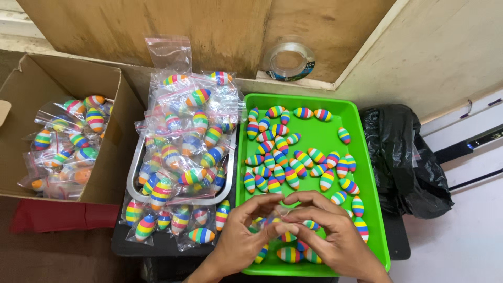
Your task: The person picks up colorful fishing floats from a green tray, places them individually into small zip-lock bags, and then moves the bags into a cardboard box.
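My left hand (243,238) and my right hand (327,230) meet over the near end of a bright green tray (367,157). Between their fingertips they pinch a small clear plastic bag (279,216); whether anything is inside it I cannot tell. Many loose egg-shaped toys with rainbow stripes (293,157) lie in the tray, several partly hidden under my hands.
A metal tray (137,181) to the left is piled with bagged striped toys (183,152). A cardboard box (112,136) at far left holds more bagged ones. A roll of clear tape (289,61) leans on a wooden board. A black plastic bag (403,157) sits right of the green tray.
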